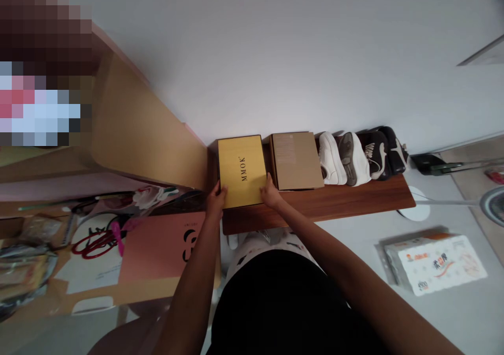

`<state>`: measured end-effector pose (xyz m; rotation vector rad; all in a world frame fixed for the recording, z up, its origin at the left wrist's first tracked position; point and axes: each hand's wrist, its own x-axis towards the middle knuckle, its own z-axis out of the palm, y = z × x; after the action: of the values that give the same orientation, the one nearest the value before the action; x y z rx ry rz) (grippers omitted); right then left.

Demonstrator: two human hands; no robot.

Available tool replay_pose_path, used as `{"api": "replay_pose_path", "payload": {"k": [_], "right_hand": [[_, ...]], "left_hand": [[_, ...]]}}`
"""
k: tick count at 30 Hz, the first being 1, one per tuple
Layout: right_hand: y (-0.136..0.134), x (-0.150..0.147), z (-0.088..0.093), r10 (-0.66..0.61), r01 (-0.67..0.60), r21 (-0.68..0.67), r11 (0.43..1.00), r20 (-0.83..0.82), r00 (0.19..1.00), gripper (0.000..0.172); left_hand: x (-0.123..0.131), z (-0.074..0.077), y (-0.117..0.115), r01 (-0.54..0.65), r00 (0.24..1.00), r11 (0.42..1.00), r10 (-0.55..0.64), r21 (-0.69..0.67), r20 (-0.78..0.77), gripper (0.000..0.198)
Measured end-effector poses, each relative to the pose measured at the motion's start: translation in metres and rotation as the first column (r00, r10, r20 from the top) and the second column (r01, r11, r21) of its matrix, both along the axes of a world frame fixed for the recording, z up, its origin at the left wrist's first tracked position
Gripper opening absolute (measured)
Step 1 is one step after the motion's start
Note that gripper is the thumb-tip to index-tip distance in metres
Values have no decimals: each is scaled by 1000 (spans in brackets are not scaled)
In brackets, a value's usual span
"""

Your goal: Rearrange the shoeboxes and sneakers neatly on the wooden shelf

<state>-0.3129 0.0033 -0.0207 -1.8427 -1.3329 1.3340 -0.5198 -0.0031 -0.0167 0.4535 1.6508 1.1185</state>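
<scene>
A yellow shoebox [241, 168] with dark lettering on its lid is at the left end of a brown wooden shelf [315, 204], against the wall. My left hand [216, 199] grips its near left corner. On the opposite side, my right hand [270, 192] is closed on the near right edge. Whether the box rests on the shelf or is slightly raised, I cannot tell. Just to its right stands a plain brown cardboard box [298, 160], with a narrow gap between the two.
White shoes [331, 158] and black shoes [377, 155] line the shelf's right part. A wrapped pack of tissue paper [437, 263] lies on the floor at right, near a fan [494, 208]. At left, a pink box [161, 247] and red-handled scissors [94, 243] lie beside a wooden panel [145, 129].
</scene>
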Motion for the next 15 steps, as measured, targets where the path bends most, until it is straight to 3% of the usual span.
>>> {"api": "replay_pose_path", "payload": {"k": [5,9,12,15], "right_hand": [[2,-8,2,-24,24,-28,999,23,999,94],[-5,0,10,-34,34,155,987,2,999,86],[-11,31,22,-44,28,271,962,51,998,75],[-12,79,34,-109,63,328,943,124,986,70]], "left_hand": [[0,0,3,28,999,1000,-29,-6,-27,51],[0,14,8,105,959,993,-116,-54,-258,57],[15,30,9,115,871,993,-96,10,-482,62],[55,41,7,171,869,968,-61,182,-492,56]]}}
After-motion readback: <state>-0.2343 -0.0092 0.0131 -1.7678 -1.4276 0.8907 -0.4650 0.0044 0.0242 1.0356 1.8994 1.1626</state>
